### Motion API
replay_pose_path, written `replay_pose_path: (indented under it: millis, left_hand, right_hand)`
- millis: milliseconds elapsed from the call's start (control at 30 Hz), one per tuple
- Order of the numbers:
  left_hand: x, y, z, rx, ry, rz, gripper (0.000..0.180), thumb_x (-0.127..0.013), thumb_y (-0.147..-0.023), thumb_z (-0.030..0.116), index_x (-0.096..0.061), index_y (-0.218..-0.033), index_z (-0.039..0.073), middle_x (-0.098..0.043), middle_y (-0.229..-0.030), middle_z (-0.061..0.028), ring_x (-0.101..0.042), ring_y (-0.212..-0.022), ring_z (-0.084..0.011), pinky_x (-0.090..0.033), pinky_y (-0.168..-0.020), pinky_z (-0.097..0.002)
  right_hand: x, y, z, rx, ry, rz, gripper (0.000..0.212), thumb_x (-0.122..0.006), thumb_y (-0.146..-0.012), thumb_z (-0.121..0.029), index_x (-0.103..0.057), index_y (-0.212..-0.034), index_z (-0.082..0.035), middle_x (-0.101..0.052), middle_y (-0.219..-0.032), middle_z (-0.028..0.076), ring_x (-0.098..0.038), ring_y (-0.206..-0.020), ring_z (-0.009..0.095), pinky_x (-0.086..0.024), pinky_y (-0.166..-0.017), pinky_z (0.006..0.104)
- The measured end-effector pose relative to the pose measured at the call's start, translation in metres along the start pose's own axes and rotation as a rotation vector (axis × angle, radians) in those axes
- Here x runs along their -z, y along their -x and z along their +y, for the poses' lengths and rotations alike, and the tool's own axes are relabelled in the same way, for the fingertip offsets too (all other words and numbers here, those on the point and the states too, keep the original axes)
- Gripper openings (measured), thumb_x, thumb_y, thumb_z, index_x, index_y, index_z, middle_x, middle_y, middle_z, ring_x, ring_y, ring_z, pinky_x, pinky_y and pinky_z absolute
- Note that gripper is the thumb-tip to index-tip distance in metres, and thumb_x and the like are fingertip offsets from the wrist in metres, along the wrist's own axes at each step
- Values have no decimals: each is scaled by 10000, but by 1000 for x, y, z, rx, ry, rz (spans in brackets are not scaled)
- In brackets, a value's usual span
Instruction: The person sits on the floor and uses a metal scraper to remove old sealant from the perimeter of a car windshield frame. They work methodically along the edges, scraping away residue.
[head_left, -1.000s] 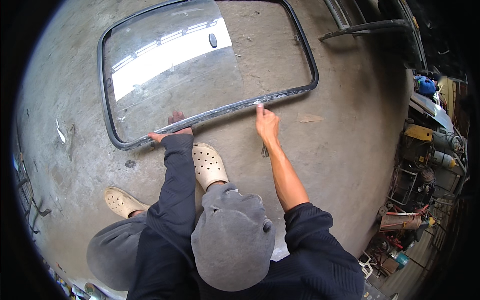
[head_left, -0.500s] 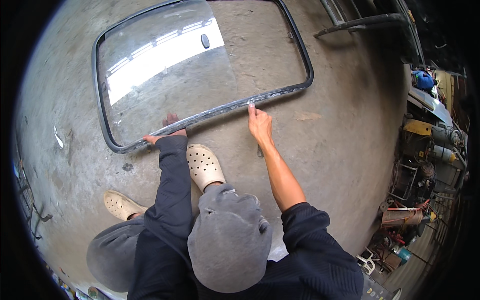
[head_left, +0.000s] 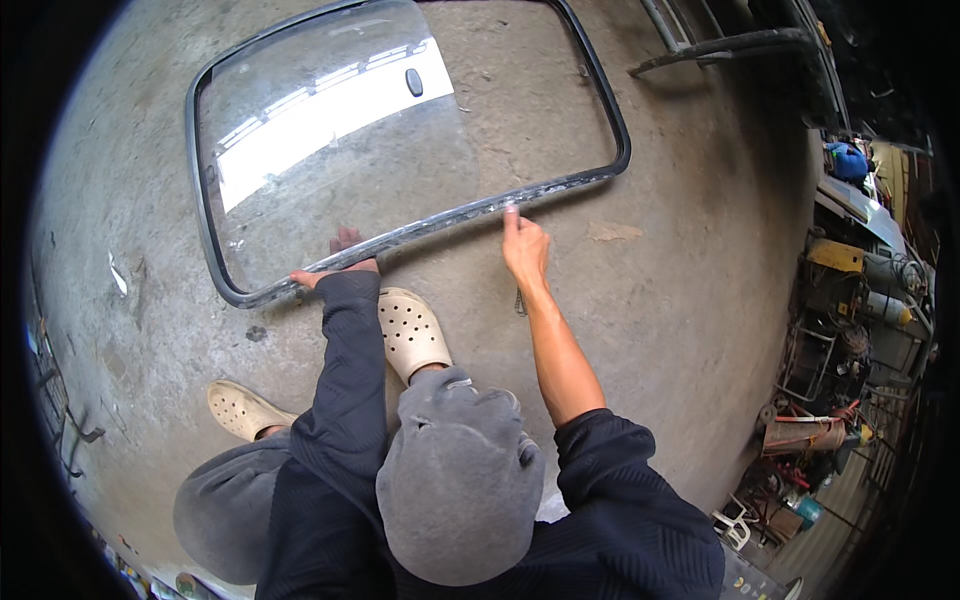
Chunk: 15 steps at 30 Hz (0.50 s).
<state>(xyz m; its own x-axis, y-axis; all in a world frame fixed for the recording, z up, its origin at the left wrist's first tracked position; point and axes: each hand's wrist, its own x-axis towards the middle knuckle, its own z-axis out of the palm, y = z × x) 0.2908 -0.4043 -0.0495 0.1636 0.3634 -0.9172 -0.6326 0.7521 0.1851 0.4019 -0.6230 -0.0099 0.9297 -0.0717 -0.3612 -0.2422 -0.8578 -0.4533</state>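
Note:
A large window frame (head_left: 622,130) with a dark rim and rounded corners is held above the concrete floor, tilted. A clear glass pane (head_left: 350,165) with a small dark oval latch (head_left: 414,82) fills its left part. My left hand (head_left: 345,262) is closed around the near rim close to the left corner; some of its fingers show through the glass. My right hand (head_left: 526,248) is closed, its thumb up against the scuffed near rim. A slim dark end (head_left: 520,302) sticks out below that fist; what it belongs to is hidden.
My feet in beige clogs (head_left: 412,330) stand on the floor just below the frame. A metal stand (head_left: 720,45) is at the far right. Tools, cylinders and machine parts (head_left: 835,270) crowd the right side. A scrap of white paper (head_left: 118,272) lies at left.
My right hand has shifted slightly right along the near rim. The window frame and my left hand have moved a touch to the right.

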Motion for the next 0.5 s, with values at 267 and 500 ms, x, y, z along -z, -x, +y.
replay_pose_path:
  millis: [267, 500]
  left_hand:
    - [0, 3, -6, 18, -11, 4, 1082, -309, -698, 884, -327, -1318, -3, -445, -1279, -189, -451, -1187, -297, -291, -1063, -507]
    - [3, 1, -1, 22, 3, 9, 1071, -307, -703, 879, -338, -1309, -4, -440, -1290, -188, -477, -1162, -308, -327, -1048, -488]
  right_hand:
    - [-2, -4, 3, -149, -106, -24, 532, -425, -920, -473, -660, -839, -2, -622, -852, 287, -582, -861, 488, -451, -763, 520]
    - [-6, 6, -7, -114, -39, -62, 547, -421, -924, -466, -657, -858, 24, -618, -891, 308, -580, -881, 492, -453, -792, 511]
